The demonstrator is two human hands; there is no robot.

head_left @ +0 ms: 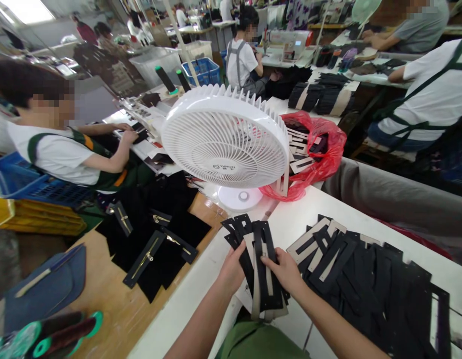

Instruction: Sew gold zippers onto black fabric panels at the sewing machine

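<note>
Between my two hands is a fanned bundle of black and beige slotted strips point(266, 294), held over the front of the white table. My left hand point(232, 269) grips the bundle along its left edge. From the right, my right hand point(285, 271) closes on it, with the thumb laid over the front strip near its slot. The lower ends of the strips hang close to my green apron point(253, 341). A loose heap of similar black and beige strips point(350, 279) spreads over the table to the right of my right hand.
A white desk fan point(227, 139) stands just beyond my hands. Behind it is a red plastic bag point(328, 149) of beige strips. Black fabric pieces with zippers point(148, 254) lie on the wooden table at left, near thread spools point(66, 334). Co-workers sit around at sewing machines.
</note>
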